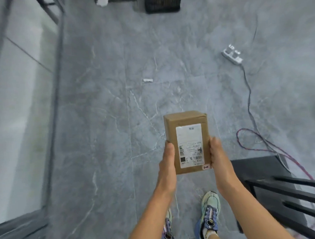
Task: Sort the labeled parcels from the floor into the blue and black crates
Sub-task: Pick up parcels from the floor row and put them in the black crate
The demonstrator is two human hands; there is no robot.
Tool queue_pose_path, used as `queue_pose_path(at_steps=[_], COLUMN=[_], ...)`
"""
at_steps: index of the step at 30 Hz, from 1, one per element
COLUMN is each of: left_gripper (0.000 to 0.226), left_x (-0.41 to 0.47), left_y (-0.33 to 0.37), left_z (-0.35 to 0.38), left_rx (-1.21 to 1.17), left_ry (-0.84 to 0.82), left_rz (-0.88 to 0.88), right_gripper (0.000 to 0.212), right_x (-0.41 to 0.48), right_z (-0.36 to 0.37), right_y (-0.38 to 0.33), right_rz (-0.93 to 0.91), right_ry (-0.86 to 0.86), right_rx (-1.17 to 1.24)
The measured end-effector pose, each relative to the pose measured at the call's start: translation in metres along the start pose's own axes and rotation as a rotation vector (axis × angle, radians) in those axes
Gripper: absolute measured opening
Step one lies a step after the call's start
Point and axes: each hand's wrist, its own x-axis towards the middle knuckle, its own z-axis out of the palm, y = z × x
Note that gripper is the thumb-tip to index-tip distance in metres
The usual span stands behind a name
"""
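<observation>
A brown cardboard parcel (187, 141) with a white shipping label on top is held above the grey floor in front of me. My left hand (167, 163) grips its left side and my right hand (219, 156) grips its right side. A black crate (162, 0) stands far ahead at the top of the view. No blue crate is visible.
A white power strip (232, 54) lies to the right, with cables (252, 117) trailing toward a black metal frame (286, 191) at the lower right. A small white scrap (148, 80) lies on the floor. A glass partition (23, 109) runs along the left. My shoes (208, 216) are below.
</observation>
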Motion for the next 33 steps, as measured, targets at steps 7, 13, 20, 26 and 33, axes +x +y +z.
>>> queue_pose_path(at_steps=[7,13,20,26,33], left_gripper=[0.037,0.036,0.041,0.038,0.037], left_x=[-0.127,-0.230,-0.335,-0.423,-0.550], left_y=[0.135,0.200,0.215,0.189,0.126], left_z=[-0.050,-0.079,-0.100,-0.114,-0.117], left_rx=[-0.047,-0.081,-0.189,-0.300,-0.454], left_ry=[0.101,0.256,0.512,0.773,1.075], left_rz=[0.237,0.377,0.495,0.531,0.503], right_gripper=[0.056,0.055,0.055,0.057,0.053], right_x=[-0.109,-0.186,-0.267,-0.337,-0.453], right_z=[0.055,0.087,0.121,0.154,0.188], right_y=[-0.148,-0.234,-0.286,-0.283,-0.246], right_rz=[-0.221,-0.350,-0.477,-0.517,-0.572], right_ry=[-0.145,-0.323,-0.610,-0.856,-1.214], right_rx=[-0.041,-0.069,-0.152,-0.299,-0.396])
